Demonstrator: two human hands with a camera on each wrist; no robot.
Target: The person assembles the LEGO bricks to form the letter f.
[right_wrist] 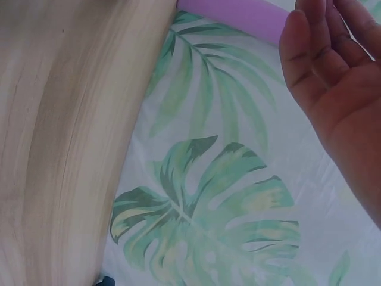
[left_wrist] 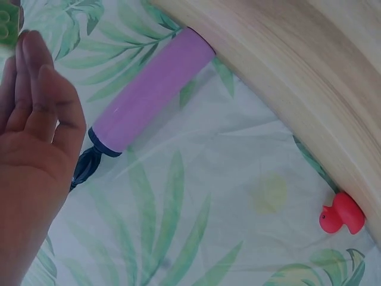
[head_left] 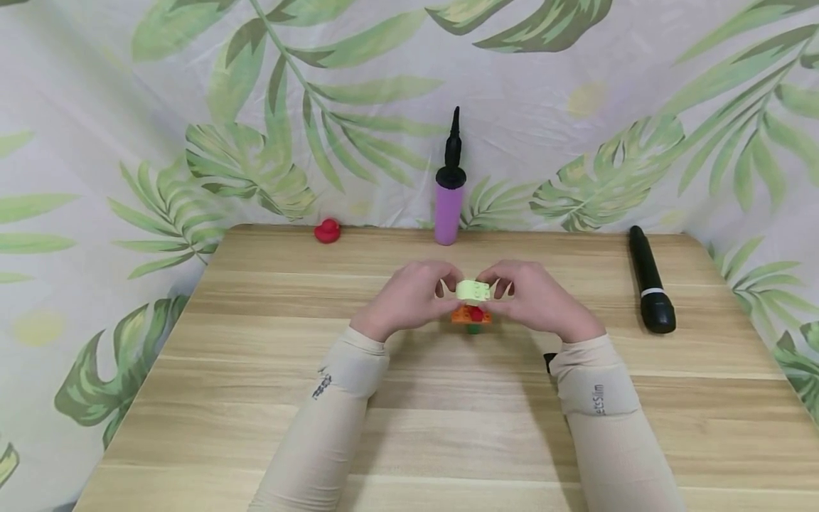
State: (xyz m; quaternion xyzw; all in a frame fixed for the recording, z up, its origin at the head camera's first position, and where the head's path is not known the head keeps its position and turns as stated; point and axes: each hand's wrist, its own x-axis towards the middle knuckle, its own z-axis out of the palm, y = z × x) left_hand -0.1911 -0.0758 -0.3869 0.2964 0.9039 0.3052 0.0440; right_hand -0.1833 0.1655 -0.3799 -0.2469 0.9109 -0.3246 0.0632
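In the head view a pale yellow-green toy brick (head_left: 472,290) with studs and a rounded end is held between both hands. My left hand (head_left: 416,297) pinches it from the left, my right hand (head_left: 536,295) from the right. Directly below show an orange brick (head_left: 459,316), a red piece (head_left: 476,313) and a green piece (head_left: 473,329); whether the yellow-green brick touches them is hidden. The left wrist view catches only a corner of the yellow-green brick (left_wrist: 7,27) at the fingertips. In the right wrist view the fingertips are cut off.
A purple hand pump (head_left: 449,213) with a black nozzle stands at the table's back edge. Left of it sits a red rubber duck (head_left: 328,231). A black microphone (head_left: 652,284) lies on the right. Some small black object (head_left: 549,361) is partly covered by the right sleeve.
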